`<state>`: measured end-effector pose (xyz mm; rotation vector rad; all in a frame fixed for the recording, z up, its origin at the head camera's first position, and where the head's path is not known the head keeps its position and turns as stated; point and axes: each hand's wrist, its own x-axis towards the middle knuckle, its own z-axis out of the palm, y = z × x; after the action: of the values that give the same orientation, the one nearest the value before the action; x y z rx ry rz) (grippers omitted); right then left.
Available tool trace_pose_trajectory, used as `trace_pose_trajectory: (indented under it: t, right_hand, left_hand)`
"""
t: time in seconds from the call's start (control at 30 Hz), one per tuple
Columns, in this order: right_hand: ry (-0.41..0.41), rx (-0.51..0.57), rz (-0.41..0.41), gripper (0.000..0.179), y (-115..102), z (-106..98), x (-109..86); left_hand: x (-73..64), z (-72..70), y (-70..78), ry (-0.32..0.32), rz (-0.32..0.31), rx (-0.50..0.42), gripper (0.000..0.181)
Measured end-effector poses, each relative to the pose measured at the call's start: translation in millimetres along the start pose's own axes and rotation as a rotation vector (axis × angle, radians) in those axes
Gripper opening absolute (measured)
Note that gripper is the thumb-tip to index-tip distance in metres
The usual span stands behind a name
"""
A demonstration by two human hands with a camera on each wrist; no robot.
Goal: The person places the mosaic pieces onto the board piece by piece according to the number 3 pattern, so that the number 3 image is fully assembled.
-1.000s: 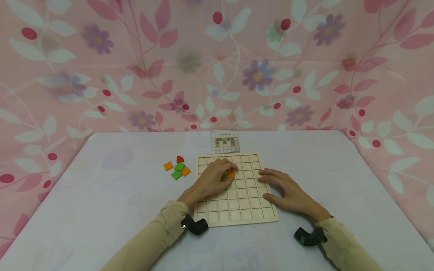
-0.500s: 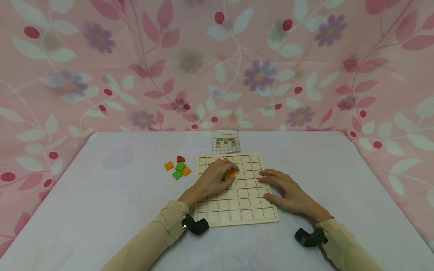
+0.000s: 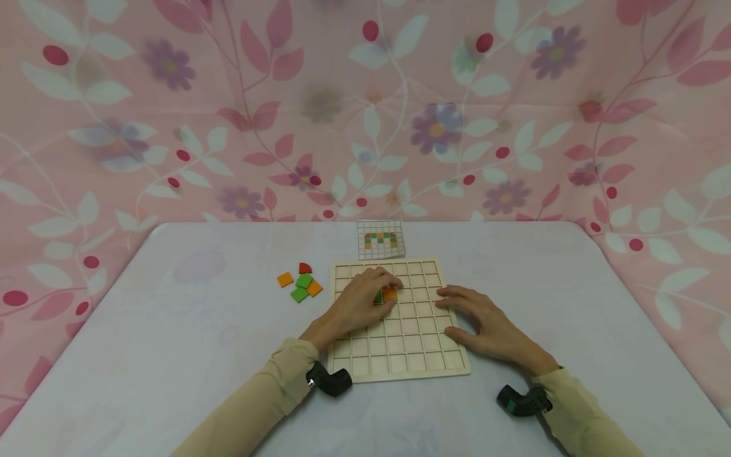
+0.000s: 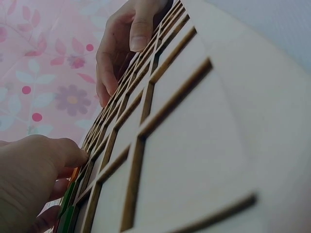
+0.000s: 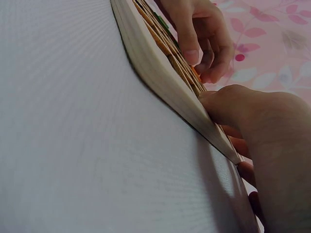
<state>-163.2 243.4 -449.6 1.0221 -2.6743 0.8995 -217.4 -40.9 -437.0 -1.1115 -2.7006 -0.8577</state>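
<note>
A pale wooden board (image 3: 407,344) with a grid of square cells lies flat in front of me. My left hand (image 3: 360,301) rests over its upper left part, fingers loosely bent. Thumb and forefinger lie at opposite sides of an orange square tile (image 3: 390,294) in the grid. Beside that tile, partly under the hand, is a green tile (image 3: 377,297); the palm hides the cells farther left. At the board's right edge rests my right hand (image 3: 485,324), its fingers spread and relaxed. The right wrist view shows its thumb (image 5: 218,104) touching the board's rim.
Left of the board lie several loose tiles: orange squares (image 3: 285,279), green ones (image 3: 299,294) and a red quarter-round piece (image 3: 305,268). Behind the board is a gridded card (image 3: 381,240) with a coloured pattern. A white cloth (image 3: 188,330) covers the table; a floral curtain hangs behind.
Both hands and the tiles keep their places. Only the head view has shifted very slightly.
</note>
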Motion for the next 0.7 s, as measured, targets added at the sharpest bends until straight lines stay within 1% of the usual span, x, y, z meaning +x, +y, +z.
trace_pose_trajectory:
  t: [0.13, 0.23, 0.3, 0.47, 0.53, 0.6, 0.7]
  right_hand:
    - [0.0, 0.0, 0.003, 0.046, 0.2, -0.2, 0.1]
    - [-0.001, 0.0, 0.008, 0.046, 0.7, 0.5, -0.3]
    - [-0.001, -0.004, 0.01, 0.045, 1.1, 1.0, -0.4]
    - [-0.001, -0.008, 0.007, 0.045, 1.5, 1.4, -0.3]
    - [-0.001, -0.008, 0.007, 0.045, 1.5, 1.6, -0.3]
    - [-0.001, -0.008, 0.005, 0.045, 1.9, 1.8, -0.6]
    - [-0.001, 0.0, 0.007, 0.046, 1.9, 1.4, -0.9]
  left_hand:
    - [-0.2, 0.0, -0.5, 0.002, 0.005, -0.012, 0.023]
    - [-1.6, -1.1, -1.0, 0.009, 0.008, -0.04, 0.024]
    - [-2.7, -2.6, -2.2, 0.024, 0.01, -0.061, 0.025]
    - [-5.8, -6.8, -7.3, 0.101, -0.007, -0.117, 0.023]
    - [-7.0, -7.8, -9.0, 0.131, -0.024, -0.132, 0.022]
    - [-8.2, -8.3, -10.9, 0.154, -0.045, -0.133, 0.021]
    - [-9.8, -10.0, -13.3, 0.175, -0.077, -0.107, 0.02]
